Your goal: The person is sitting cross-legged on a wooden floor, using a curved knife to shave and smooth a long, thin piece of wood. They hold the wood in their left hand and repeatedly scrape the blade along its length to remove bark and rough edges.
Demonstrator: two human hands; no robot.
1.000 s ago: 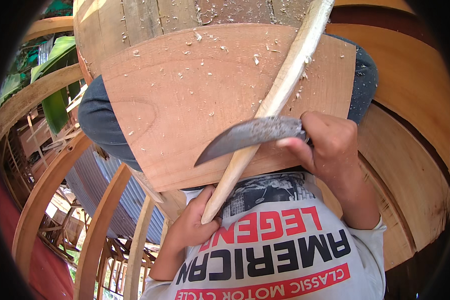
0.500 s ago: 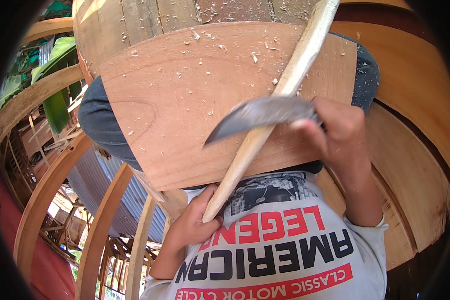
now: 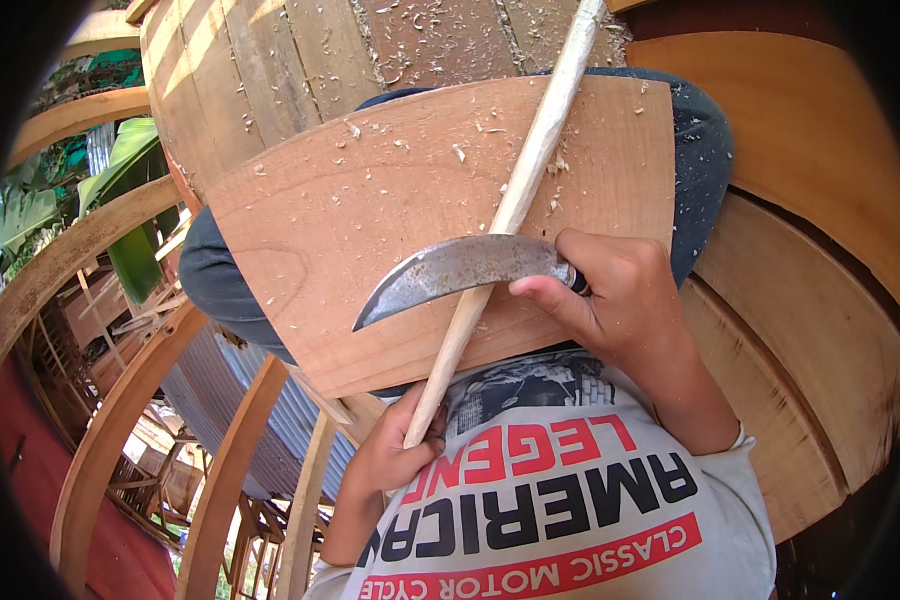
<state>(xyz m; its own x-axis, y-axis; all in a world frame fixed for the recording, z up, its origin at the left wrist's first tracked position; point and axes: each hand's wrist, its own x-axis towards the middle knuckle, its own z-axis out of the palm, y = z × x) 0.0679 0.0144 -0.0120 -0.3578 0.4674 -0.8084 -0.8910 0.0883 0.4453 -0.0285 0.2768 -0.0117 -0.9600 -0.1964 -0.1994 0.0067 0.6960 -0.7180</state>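
A long, pale, roughly rounded wooden stick [image 3: 530,178] slants across a reddish flat board [image 3: 370,210] that rests over my legs. Down by my waist, my left hand [image 3: 402,440] is wrapped round the stick's near end. My right hand [image 3: 610,290] grips a curved knife [image 3: 450,272] by its handle, most of which is hidden in the fist. The rust-spotted blade crosses over the stick, its tip pointing left; whether the edge touches the wood I cannot tell. Curled wood shavings [image 3: 459,153] lie scattered on the board.
Beyond the board runs a plank floor [image 3: 270,60] strewn with shavings. Curved wooden ribs [image 3: 225,470] rise at the left, with corrugated metal sheets [image 3: 260,400] and green leaves [image 3: 130,170] past them. Wide curved planks [image 3: 770,340] form the right side.
The knife and my right hand have moved a little left and nearer, and the blade is now sharp instead of blurred. The stick's far end has swung left. The whole view has shifted slightly.
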